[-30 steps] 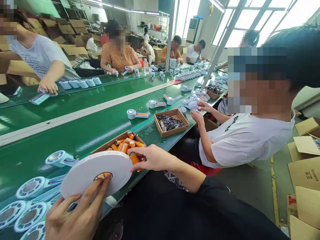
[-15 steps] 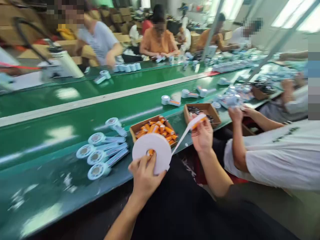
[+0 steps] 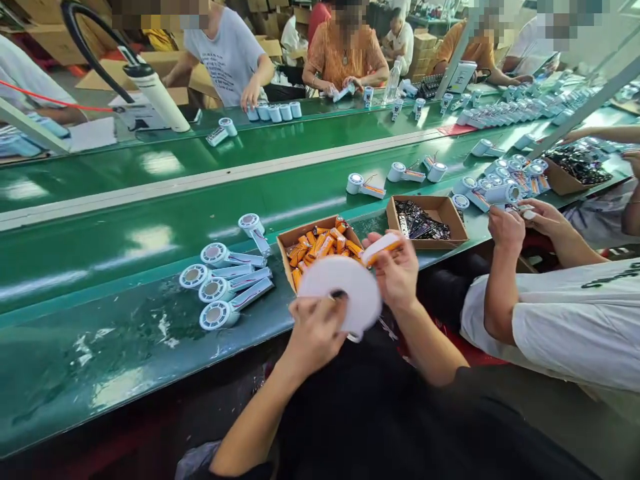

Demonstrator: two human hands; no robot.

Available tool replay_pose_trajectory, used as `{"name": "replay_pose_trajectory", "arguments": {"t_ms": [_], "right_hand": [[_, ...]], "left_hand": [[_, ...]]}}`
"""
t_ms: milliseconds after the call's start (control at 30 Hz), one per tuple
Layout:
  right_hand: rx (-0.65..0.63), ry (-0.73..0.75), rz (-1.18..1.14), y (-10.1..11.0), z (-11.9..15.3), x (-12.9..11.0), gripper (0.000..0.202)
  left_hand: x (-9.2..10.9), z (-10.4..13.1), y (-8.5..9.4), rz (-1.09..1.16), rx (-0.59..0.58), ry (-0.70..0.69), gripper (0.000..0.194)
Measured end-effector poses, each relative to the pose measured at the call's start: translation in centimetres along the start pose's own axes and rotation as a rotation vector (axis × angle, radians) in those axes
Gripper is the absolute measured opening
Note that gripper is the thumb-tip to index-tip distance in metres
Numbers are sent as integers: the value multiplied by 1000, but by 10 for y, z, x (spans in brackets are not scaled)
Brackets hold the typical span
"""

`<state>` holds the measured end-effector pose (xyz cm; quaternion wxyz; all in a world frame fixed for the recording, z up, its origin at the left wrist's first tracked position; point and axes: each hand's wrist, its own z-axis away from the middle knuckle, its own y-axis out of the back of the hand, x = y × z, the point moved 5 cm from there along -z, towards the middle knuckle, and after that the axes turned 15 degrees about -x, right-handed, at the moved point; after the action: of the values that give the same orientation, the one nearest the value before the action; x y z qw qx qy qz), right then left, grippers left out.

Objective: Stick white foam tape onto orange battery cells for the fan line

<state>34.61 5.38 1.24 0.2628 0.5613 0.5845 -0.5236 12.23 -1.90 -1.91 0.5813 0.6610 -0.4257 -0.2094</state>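
My left hand point(image 3: 317, 330) is closed on a white roll of tape point(image 3: 355, 283), its fingers at the dark centre hole. My right hand point(image 3: 400, 273) pinches an orange battery point(image 3: 390, 250) with a white strip of tape along its upper side. The roll and the battery are close together, and the roll is slightly blurred. Behind the roll stands a cardboard box point(image 3: 286, 263) full of orange batteries point(image 3: 320, 243). Left of it, several pale-blue handheld fan bodies point(image 3: 217, 315) with round ends lie on the green bench.
A second cardboard box point(image 3: 453, 230) holds dark circuit boards point(image 3: 420, 220). Fan bodies point(image 3: 365, 185) lie along the green conveyor point(image 3: 200, 200). At right a co-worker's hands point(image 3: 507, 227) handle a part near a pile of fan bodies. Other people sit across the line.
The long tape strip that stretched between roll and battery no longer shows. My hands have come closer together, and the roll has turned. The camera view has shifted and sharpened.
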Motion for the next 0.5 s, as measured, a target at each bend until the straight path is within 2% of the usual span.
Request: {"name": "replay_pose_trajectory", "arguments": {"t_ms": [67,100,167,200,267,333,400,467,500], "right_hand": [[109,181,51,28,-24,-25,52],[184,296,58,39,-34,-37,52],[176,371,20,45,-50,-44,54],[121,348,9,41,-54,-42,56],[-19,240,22,27,-48,-30,57],[-83,160,57,21,-30,-17,56],[-67,118,60,30,-13,-7,57],[-26,77,47,48,0,-1,57],[-7,50,42,57,5,2,57]], "left_hand": [[13,7,-1,21,-75,-134,58],[10,6,2,26,-112,-131,58],[-14,-8,14,30,-193,-8,64],[-33,-17,23,37,-246,59,70],[-71,-37,44,130,-343,22,78],[-113,-53,67,234,-335,-33,65],[-162,-61,84,226,-282,29,39],[-213,-65,89,82,-298,162,37],[-236,-67,86,-18,-346,217,39]]}}
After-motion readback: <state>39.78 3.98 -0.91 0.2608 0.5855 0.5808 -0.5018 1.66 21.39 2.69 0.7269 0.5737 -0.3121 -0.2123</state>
